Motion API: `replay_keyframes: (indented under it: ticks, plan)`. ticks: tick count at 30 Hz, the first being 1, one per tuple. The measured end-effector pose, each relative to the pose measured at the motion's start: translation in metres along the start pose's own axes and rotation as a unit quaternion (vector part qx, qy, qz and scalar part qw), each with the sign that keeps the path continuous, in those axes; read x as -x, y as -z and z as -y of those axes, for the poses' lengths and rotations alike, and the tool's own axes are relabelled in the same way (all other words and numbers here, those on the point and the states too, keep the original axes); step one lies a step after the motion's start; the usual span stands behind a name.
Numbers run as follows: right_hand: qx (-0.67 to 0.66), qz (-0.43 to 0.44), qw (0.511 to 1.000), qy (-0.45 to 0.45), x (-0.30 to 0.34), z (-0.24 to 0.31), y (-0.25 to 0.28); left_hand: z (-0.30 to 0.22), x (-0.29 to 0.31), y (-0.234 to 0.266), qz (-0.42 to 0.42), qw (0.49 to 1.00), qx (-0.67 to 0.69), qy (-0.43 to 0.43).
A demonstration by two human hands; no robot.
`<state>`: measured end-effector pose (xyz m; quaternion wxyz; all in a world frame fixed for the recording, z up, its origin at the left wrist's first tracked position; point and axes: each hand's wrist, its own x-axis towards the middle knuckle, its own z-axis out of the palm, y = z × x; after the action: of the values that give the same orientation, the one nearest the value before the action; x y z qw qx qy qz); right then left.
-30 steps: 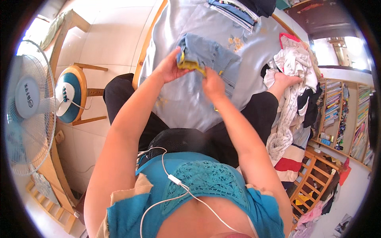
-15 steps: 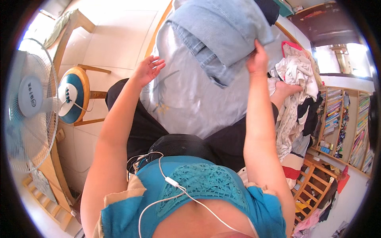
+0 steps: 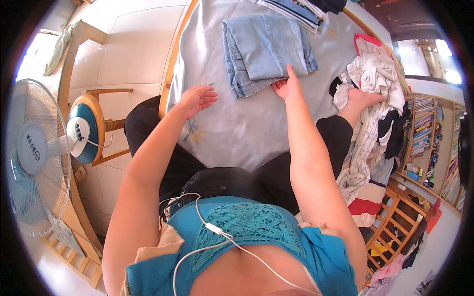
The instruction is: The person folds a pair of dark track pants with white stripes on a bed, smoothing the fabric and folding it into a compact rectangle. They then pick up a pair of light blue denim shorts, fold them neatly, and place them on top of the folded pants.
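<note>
A folded pair of light blue jeans lies flat on the pale grey bed sheet ahead of me. My right hand rests at the near edge of the jeans, fingertips touching the fabric, holding nothing. My left hand hovers palm down over the sheet, fingers spread and empty, a little left of the jeans. My legs in black trousers stretch out on either side of the sheet.
A heap of white and dark unfolded clothes lies to the right. Folded striped garments sit beyond the jeans. A standing fan and a wooden stool stand on the tiled floor at left. Bookshelves line the right.
The jeans were held up and folded between both hands; now they lie flat on the sheet farther away. My left hand has let go and moved left; my right hand rests at their edge.
</note>
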<state>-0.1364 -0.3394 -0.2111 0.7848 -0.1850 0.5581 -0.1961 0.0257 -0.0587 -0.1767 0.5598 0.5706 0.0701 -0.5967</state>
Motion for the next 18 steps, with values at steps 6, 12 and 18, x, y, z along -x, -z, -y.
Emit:
replay_keyframes:
  ticks: [6,12,18]
  plan:
    - [-0.046,0.082,0.986,0.134,0.006,0.018,-0.014,0.036,-0.019,-0.009,0.008,0.989,-0.148,-0.012]
    - [0.121,0.072,0.946,0.292,0.086,0.113,-0.006,0.046,-0.019,0.007,0.034,0.993,-0.105,-0.038]
    - [0.392,-0.065,0.791,0.464,0.137,0.264,0.001,0.046,-0.029,0.005,0.007,0.966,-0.232,-0.113]
